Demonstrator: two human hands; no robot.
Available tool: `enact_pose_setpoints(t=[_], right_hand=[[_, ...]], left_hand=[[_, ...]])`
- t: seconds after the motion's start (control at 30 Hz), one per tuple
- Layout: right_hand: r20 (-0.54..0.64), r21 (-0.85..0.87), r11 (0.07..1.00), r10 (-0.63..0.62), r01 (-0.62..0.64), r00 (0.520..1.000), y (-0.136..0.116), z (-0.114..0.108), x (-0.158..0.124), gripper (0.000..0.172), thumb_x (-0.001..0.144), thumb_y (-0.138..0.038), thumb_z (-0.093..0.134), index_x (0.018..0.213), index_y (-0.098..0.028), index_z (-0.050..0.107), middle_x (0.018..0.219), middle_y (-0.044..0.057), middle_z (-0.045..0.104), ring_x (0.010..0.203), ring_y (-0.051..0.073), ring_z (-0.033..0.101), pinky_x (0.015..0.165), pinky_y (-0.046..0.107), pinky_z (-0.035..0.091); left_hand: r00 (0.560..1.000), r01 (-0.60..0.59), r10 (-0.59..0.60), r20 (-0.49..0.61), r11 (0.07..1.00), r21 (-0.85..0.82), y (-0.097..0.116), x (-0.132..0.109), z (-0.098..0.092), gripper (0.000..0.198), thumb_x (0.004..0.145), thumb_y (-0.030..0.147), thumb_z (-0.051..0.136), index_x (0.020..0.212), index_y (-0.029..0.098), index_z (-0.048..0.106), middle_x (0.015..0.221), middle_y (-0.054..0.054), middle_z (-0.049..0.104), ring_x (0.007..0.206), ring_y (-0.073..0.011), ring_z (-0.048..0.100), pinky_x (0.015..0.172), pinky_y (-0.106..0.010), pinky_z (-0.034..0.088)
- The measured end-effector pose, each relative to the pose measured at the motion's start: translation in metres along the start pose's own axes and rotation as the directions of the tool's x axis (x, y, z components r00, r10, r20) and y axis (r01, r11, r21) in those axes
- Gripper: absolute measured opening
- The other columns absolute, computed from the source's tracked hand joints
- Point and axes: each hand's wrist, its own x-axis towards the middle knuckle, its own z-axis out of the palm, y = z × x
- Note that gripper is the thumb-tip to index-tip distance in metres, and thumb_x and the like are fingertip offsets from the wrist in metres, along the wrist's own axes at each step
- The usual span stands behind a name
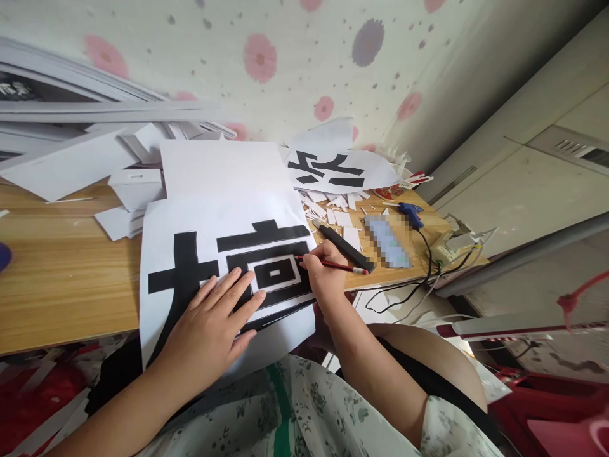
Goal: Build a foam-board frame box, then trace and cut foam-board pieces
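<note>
My right hand (326, 270) grips a red and black pencil (340, 264) with a white end. The pencil's tip points at the right part of a large black character (259, 241) on a white sheet (214, 168). My left hand (216, 320) lies flat with fingers spread over the character's lower middle, pressing on the sheet. The sheet's near edge hangs past the table edge toward my lap. Close to my right hand lies a black utility knife (345, 246) on the table.
White offcuts (340, 218) are scattered on the wooden table (57, 266). Another sheet with black strokes (328, 170) leans near the wall. At the right are a blue glue gun (410, 214), a blurred-out blue object (387, 241) and cables (431, 270). White board pieces (71, 162) pile up at the left.
</note>
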Motion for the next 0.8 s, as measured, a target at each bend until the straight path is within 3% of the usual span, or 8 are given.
enact_pose_setpoints(t=[0.2,0.63,0.8], right_hand=[[0.001,-0.006,0.999,0.035,-0.035,0.999,0.000,0.002,-0.001,0.016,0.062,-0.026,0.050,0.051,-0.023,0.038,0.048,-0.006,0.042,0.050,0.012,0.043,0.053,0.028,0.036],[0.023,-0.012,0.997,-0.073,0.073,0.997,0.001,-0.003,-0.002,0.018,0.060,-0.024,0.045,0.048,-0.024,0.031,0.046,-0.005,0.035,0.049,0.012,0.037,0.051,0.028,0.032],[0.036,-0.037,0.993,-0.109,0.111,0.993,0.002,-0.004,-0.002,0.017,0.059,-0.023,0.045,0.049,-0.024,0.031,0.048,-0.005,0.036,0.049,0.012,0.036,0.051,0.028,0.030]], left_hand=[[1.000,0.000,0.000,-0.013,1.000,-0.008,0.000,0.000,0.000,0.039,0.093,0.034,0.048,0.128,0.024,0.061,0.144,-0.010,0.053,0.135,-0.0325,0.046,0.108,-0.053,0.040],[1.000,0.003,-0.003,-0.013,1.000,0.004,0.001,0.000,-0.001,0.039,0.093,0.033,0.047,0.127,0.023,0.062,0.144,-0.011,0.053,0.134,-0.0324,0.047,0.107,-0.053,0.041],[0.997,0.007,-0.008,0.077,1.000,0.021,0.005,0.010,-0.010,0.038,0.088,0.034,0.055,0.122,0.020,0.065,0.141,-0.010,0.055,0.131,-0.0364,0.048,0.104,-0.056,0.043]])
